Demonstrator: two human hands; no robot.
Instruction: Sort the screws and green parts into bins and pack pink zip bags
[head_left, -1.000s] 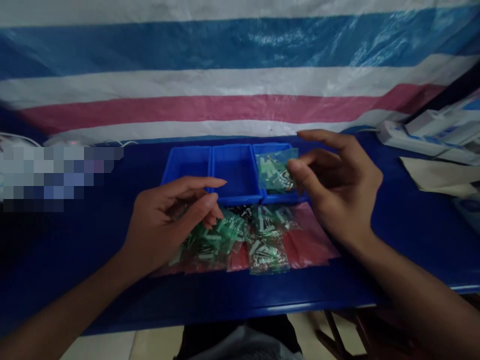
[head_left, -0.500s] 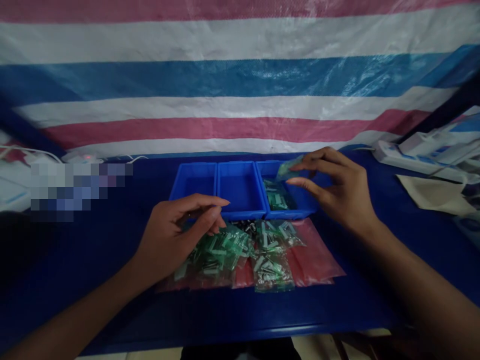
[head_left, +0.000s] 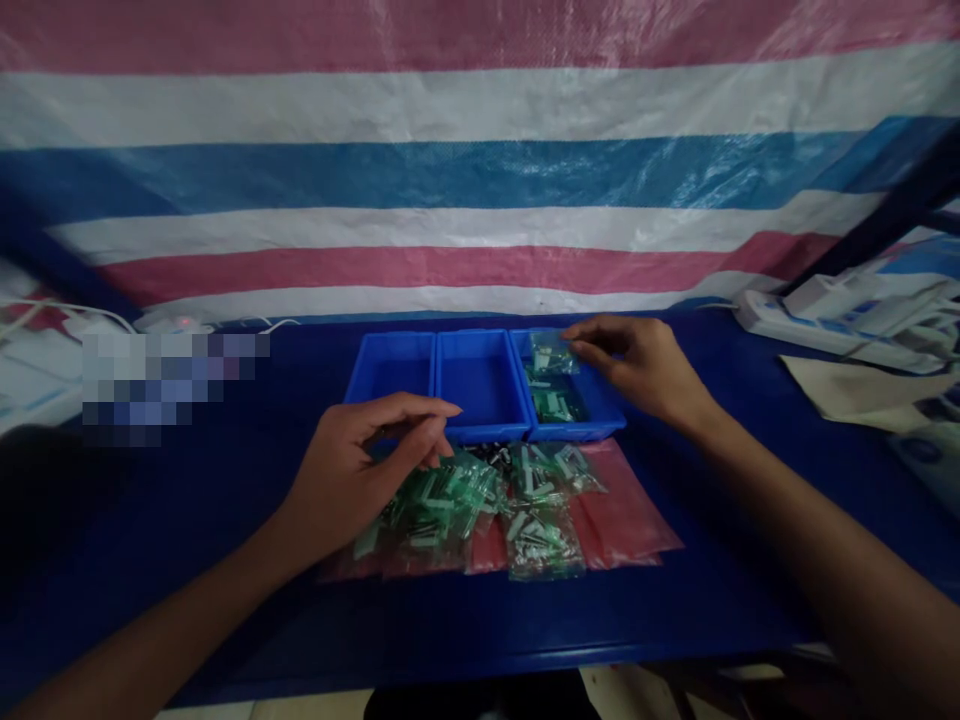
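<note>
right hand point(head_left: 637, 365) pinching just 1 hardware packet point(head_left: 553, 355), 3 blue bins point(head_left: 481, 385) below/left of those fingertips, left hand point(head_left: 360, 460) w/ fingers barely apart, packet pile point(head_left: 442, 495) underneath

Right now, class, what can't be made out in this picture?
Head view:
Near wall of left tray: mostly behind left hand.
Part count in the small bag at right hand: too small.
Far-left clutter: partly under pixel blocks.
Right elbow: cut off by picture edge.
</note>
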